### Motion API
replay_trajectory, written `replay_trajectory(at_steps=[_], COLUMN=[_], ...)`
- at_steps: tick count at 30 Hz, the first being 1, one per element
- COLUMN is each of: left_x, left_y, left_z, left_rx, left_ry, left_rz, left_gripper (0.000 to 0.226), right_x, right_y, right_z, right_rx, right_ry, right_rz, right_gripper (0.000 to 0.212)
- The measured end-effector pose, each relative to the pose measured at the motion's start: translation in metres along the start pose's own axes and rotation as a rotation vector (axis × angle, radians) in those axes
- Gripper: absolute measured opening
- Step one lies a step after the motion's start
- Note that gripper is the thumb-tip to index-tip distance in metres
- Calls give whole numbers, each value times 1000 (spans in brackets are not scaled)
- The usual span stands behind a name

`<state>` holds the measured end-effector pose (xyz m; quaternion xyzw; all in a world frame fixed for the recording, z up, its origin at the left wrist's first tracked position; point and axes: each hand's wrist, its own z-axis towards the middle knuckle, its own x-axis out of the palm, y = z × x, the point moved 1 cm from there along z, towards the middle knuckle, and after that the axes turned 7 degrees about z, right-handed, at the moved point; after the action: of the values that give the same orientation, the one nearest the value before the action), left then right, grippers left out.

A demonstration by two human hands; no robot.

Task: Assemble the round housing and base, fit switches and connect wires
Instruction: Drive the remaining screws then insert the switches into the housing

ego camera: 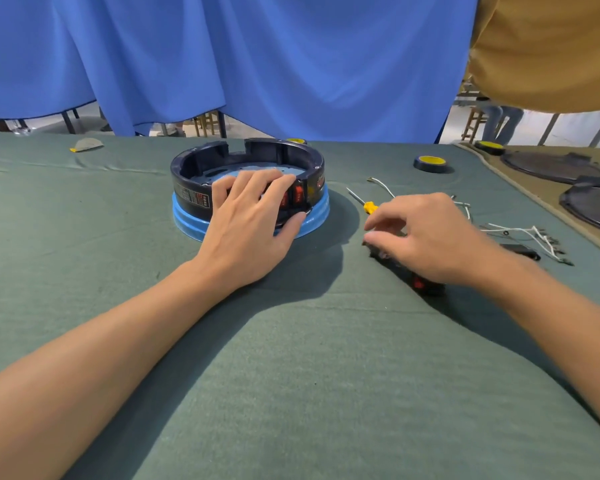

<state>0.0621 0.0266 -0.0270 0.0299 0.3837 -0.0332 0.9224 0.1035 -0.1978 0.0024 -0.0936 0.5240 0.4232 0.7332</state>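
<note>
Toward the far edge of the worktop (291, 375) sat the round housing (187, 168) on its blue base (187, 221). Its white-and-red label (196, 197) was too small to read. The left grip (253, 209) clasped the wall beside two red switches (298, 195). The right grip (430, 233) curled over a black part (426, 285), and whether it held it could not be told. A yellow screwdriver (369, 206) and white wires (527, 233) lay near the right edge.

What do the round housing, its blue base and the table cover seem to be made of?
The housing: likely glossy dark plastic, with moulded notches and light reflections. The base: seemingly blue plastic with a smooth stepped rim; painted metal is possible. The table cover: green felt-like cloth, matte and wrinkled.
</note>
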Motion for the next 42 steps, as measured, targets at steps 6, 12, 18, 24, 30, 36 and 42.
replay_trajectory(at_steps=[6, 12, 18, 24, 30, 36, 42], left_x=[-2, 0, -2, -8, -14, -16, -18], left_y=[8, 16, 16, 8, -5, -8, -10], left_z=[2, 2, 1, -1, -4, -3, -1], left_rx=[-35, -69, -61, 5, 234, 297, 327], left_ry=[-39, -43, -43, -160, -289, -314, -358], left_rz=[-61, -60, -78, -94, -145, -152, -168], left_gripper=[46, 44, 41, 33, 25, 25, 22], right_x=[7, 13, 12, 10, 17, 22, 24], right_y=[1, 0, 7, 25, 36, 38, 45], right_z=[1, -2, -2, -1, -1, -2, 0], right_rx=[-5, 94, 88, 178, 219, 259, 232], right_ry=[-91, 74, 93, -105, -161, -193, -155], right_rz=[15, -33, 7, 521, 1164, 1210, 1077], right_gripper=[14, 21, 23, 31, 27, 20, 25])
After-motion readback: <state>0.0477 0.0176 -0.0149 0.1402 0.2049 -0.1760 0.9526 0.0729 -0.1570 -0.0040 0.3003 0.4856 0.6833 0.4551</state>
